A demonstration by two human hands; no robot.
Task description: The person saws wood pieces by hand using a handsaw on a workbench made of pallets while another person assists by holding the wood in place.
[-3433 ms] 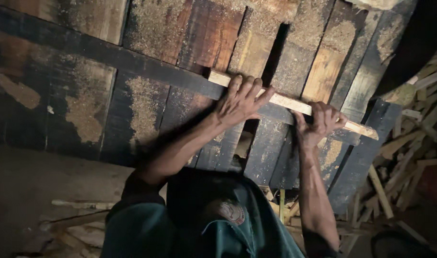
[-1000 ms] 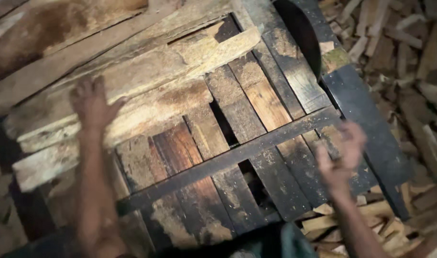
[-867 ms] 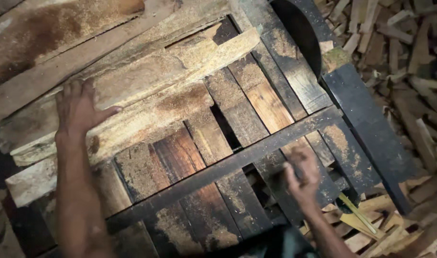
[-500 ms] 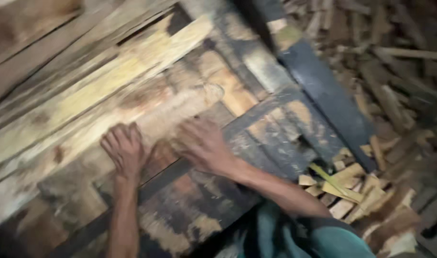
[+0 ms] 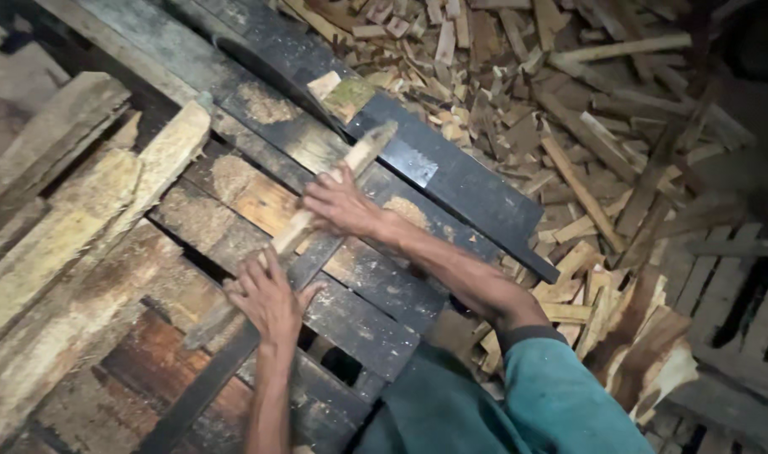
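Note:
A long pale wooden strip (image 5: 363, 154) lies slantwise across a dark, sawdust-covered plank table (image 5: 451, 172). My right hand (image 5: 340, 202) is closed around the strip near its middle. My left hand (image 5: 269, 297) presses down on the strip's lower end with its fingers spread. A dark metal bar (image 5: 224, 361) runs under the strip, roughly along the same line. My teal sleeve (image 5: 560, 395) shows at the bottom right.
Thick rough planks (image 5: 73, 244) are stacked at the left of the table. A large heap of wood offcuts (image 5: 569, 109) covers the floor at the right. A slatted crate (image 5: 737, 303) stands at the far right. A dark gap (image 5: 342, 366) opens between the boards near my body.
Both hands were flat on the table boards before; now they are on the pale strip, right hand further up, left lower. The view has swung towards the offcut heap.

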